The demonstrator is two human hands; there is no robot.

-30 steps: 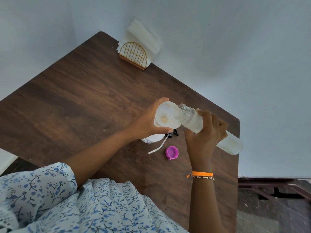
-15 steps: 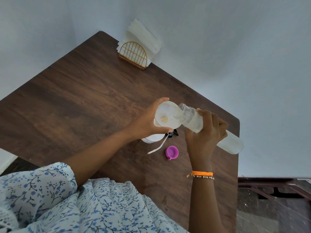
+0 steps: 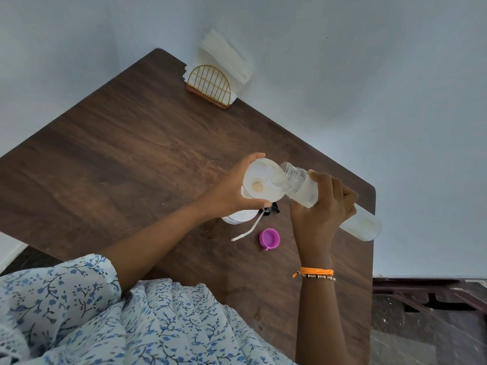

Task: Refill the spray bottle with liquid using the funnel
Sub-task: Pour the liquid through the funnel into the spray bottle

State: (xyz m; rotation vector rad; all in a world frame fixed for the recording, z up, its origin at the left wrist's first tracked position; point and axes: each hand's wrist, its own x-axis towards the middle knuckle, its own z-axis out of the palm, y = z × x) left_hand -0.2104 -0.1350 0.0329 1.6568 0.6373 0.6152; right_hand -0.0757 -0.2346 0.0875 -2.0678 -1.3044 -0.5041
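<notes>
A dark brown wood-grain counter (image 3: 126,154) with a smooth, low-sheen finish carries a gold wire-metal napkin holder (image 3: 210,85) on a reddish wooden base, stuffed with white paper napkins (image 3: 226,59). A translucent white plastic funnel (image 3: 261,181) looks matt and frosted beside a clear, glossy plastic bottle (image 3: 303,185) with a threaded neck. A glossy magenta plastic cap (image 3: 269,238) lies below them. The floral sleeve (image 3: 63,288) is thin printed cloth.

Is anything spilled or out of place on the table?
No clear spill. The pink cap and the spray head with its tube lie loose on the table, as expected mid-refill.
</notes>
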